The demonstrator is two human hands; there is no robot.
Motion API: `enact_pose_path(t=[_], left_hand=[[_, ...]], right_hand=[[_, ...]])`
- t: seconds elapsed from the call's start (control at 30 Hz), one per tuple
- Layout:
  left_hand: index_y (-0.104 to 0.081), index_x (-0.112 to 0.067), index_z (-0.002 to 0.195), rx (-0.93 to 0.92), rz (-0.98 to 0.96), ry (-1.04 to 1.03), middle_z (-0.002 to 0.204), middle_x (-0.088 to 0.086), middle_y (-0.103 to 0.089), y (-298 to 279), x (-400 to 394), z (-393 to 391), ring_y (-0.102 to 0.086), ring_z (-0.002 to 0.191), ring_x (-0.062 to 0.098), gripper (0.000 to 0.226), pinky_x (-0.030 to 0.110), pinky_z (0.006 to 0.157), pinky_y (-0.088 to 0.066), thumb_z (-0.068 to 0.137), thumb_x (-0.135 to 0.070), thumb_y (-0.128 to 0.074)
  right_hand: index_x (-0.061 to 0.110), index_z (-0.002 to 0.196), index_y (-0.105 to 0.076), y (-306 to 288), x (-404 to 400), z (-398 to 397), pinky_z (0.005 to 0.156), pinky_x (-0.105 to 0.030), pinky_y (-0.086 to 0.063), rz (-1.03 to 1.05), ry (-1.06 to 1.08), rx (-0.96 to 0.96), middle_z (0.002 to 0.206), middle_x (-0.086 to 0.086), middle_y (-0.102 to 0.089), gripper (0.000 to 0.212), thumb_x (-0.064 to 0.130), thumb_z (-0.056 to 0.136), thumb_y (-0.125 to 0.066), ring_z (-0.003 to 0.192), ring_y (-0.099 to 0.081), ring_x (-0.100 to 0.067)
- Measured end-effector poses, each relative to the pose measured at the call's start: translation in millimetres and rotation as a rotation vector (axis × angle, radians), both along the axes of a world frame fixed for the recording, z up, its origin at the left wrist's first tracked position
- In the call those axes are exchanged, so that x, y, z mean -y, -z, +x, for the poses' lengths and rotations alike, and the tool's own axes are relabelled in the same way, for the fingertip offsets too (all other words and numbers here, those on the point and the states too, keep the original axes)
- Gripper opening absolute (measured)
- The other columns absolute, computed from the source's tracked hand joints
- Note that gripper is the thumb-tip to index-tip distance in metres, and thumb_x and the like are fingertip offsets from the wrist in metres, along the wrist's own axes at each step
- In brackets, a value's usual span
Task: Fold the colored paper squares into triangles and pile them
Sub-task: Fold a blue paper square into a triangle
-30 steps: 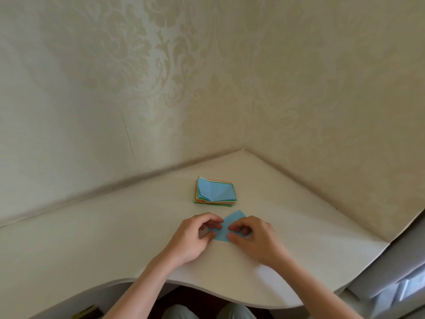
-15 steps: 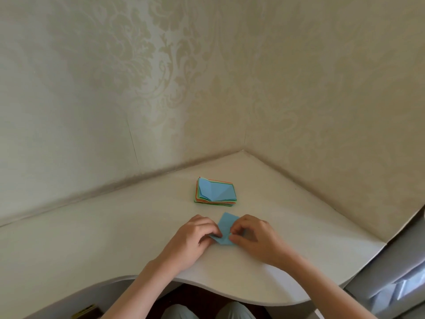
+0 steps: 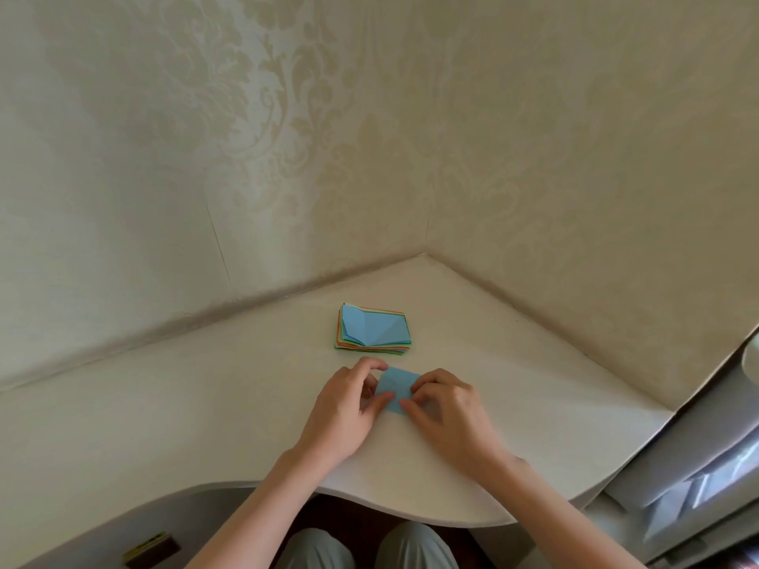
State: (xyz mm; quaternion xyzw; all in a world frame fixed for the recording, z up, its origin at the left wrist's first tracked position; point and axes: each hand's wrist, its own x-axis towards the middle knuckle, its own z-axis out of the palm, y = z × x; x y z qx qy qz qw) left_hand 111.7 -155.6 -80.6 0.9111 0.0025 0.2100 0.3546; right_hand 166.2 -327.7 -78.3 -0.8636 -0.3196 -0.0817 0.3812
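Hands (left (image 3: 343,408), right (image 3: 447,408)) pinch blue paper (image 3: 396,390).

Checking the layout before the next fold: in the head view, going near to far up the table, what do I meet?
Table front edge → left hand and right hand side by side, holding the blue paper → colored paper pile → wall corner.

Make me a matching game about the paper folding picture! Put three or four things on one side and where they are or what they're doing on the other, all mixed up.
Things:
1. blue paper
2. paper stack
3. left hand
4. right hand

Places or states:
A. lies farther back on the desk, toward the wall corner
B. pinches the paper's left edge
C. sits between the two hands
D. pinches the paper's right edge

Pairs: 1-C, 2-A, 3-B, 4-D
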Motion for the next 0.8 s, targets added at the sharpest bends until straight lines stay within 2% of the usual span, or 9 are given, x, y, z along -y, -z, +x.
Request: enact_pose_path(t=[0.1,0.23,0.33,0.4,0.5,0.6,0.67,0.73,0.8], left_hand=[[-0.057,-0.023,0.114,0.011,0.012,-0.029,0.077,-0.012,-0.052,2,3,3,-0.051,0.076,0.007,0.033,0.022,0.07,-0.043,0.084,-0.03,-0.071],[-0.057,-0.021,0.113,-0.01,0.018,-0.052,0.076,-0.014,-0.049,5,3,5,-0.048,0.075,0.006,0.038,0.018,0.069,-0.039,0.081,-0.032,-0.074],[-0.056,-0.023,0.11,-0.043,-0.054,-0.078,0.078,-0.011,-0.05,3,5,6,-0.048,0.072,0.004,0.038,0.013,0.067,-0.037,0.078,-0.025,-0.077],[-0.058,-0.023,0.104,-0.046,-0.119,-0.108,0.083,-0.007,-0.051,1,3,7,-0.05,0.069,0.006,0.035,0.01,0.065,-0.038,0.076,-0.015,-0.078],[-0.066,-0.02,0.087,-0.06,-0.124,-0.093,0.081,-0.007,-0.056,-2,0,8,-0.053,0.068,0.004,0.021,0.007,0.064,-0.037,0.077,-0.004,-0.074],[-0.072,-0.02,0.08,-0.071,-0.057,-0.037,0.081,-0.011,-0.059,-4,-1,8,-0.055,0.072,0.003,0.024,0.011,0.066,-0.038,0.08,0.003,-0.066],[-0.073,-0.02,0.083,-0.055,0.055,-0.018,0.084,-0.011,-0.059,-6,-2,9,-0.054,0.08,0.009,0.032,0.018,0.07,-0.039,0.08,0.009,-0.058],[-0.073,-0.018,0.089,-0.027,0.204,0.01,0.09,-0.008,-0.062,-9,-4,7,-0.053,0.086,0.016,0.035,0.023,0.073,-0.042,0.079,0.01,-0.054],[-0.071,-0.015,0.098,-0.018,0.316,0.051,0.099,-0.005,-0.065,-14,-2,1,-0.052,0.091,0.019,0.027,0.027,0.079,-0.044,0.083,-0.001,-0.054]], right_hand=[[0.015,0.071,-0.068,2,-5,1,0.068,-0.006,-0.037,0.017,0.034,0.009,0.081,0.005,-0.061,0.011,0.02,0.077,-0.075,0.068,-0.057,-0.007],[0.015,0.078,-0.071,2,-4,1,0.068,-0.002,-0.036,0.057,0.06,-0.019,0.08,0.007,-0.058,0.011,0.018,0.073,-0.08,0.068,-0.052,0.001],[0.016,0.09,-0.072,0,-4,1,0.07,-0.002,-0.036,0.071,0.079,-0.071,0.085,0.006,-0.058,0.023,0.019,0.07,-0.083,0.072,-0.055,-0.001],[0.017,0.101,-0.07,-1,-5,4,0.074,-0.003,-0.035,0.035,0.072,-0.11,0.094,0.007,-0.055,0.033,0.02,0.07,-0.082,0.079,-0.054,-0.004],[0.024,0.12,-0.062,-5,1,14,0.084,-0.014,-0.034,-0.085,0.081,-0.214,0.11,0.01,-0.049,0.051,0.022,0.073,-0.08,0.099,-0.048,-0.011],[0.03,0.128,-0.053,-15,10,23,0.071,-0.005,-0.034,-0.16,0.029,-0.322,0.112,0.012,-0.053,0.056,0.017,0.078,-0.073,0.088,-0.047,-0.002],[0.031,0.126,-0.054,-22,10,26,0.067,-0.005,-0.037,-0.177,-0.024,-0.348,0.109,0.012,-0.059,0.051,0.009,0.081,-0.062,0.088,-0.051,-0.003],[0.028,0.121,-0.061,-27,8,26,0.067,-0.003,-0.037,-0.212,-0.044,-0.306,0.104,0.011,-0.062,0.05,0.001,0.08,-0.053,0.089,-0.054,-0.007],[0.024,0.116,-0.066,-29,7,23,0.067,-0.001,-0.036,-0.261,-0.044,-0.237,0.1,0.009,-0.061,0.047,-0.001,0.079,-0.051,0.087,-0.053,-0.004]])
